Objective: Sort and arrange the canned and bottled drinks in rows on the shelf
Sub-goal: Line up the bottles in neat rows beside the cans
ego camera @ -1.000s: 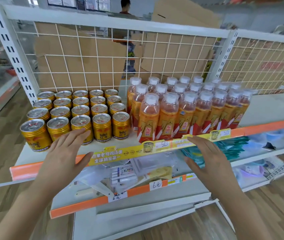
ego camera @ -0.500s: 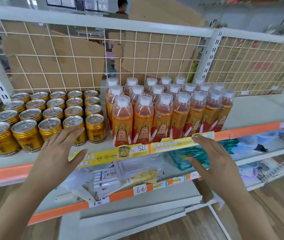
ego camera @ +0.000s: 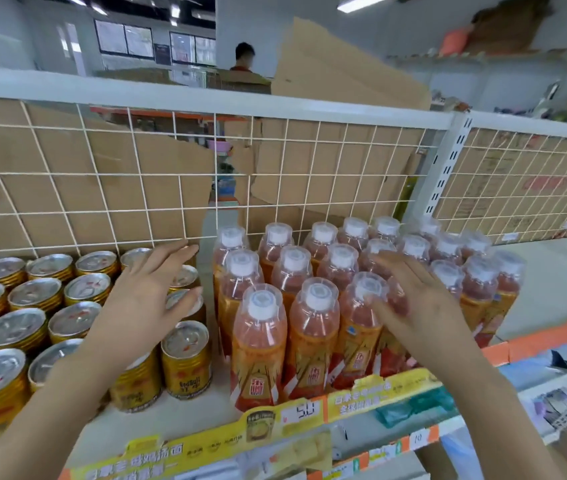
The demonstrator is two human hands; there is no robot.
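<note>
Left hand [ego camera: 143,299], fingers spread wide, hovers over the gold cans [ego camera: 15,330]; right hand [ego camera: 413,303], flat and holding nothing, over the orange bottles [ego camera: 259,341] just right of them

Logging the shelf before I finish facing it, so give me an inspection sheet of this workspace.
Surface: white shelf, bare at its right end.
Job's things: gold cans in rows on the left; orange bottles in rows beside them.
Clutter: teal packets one level down.
Hands: left hand open above the cans; right hand open at the bottles' tops, contact unclear.
Cables: nothing seen.
Surroundings: wire grid behind, cardboard beyond it, a person further back.
</note>
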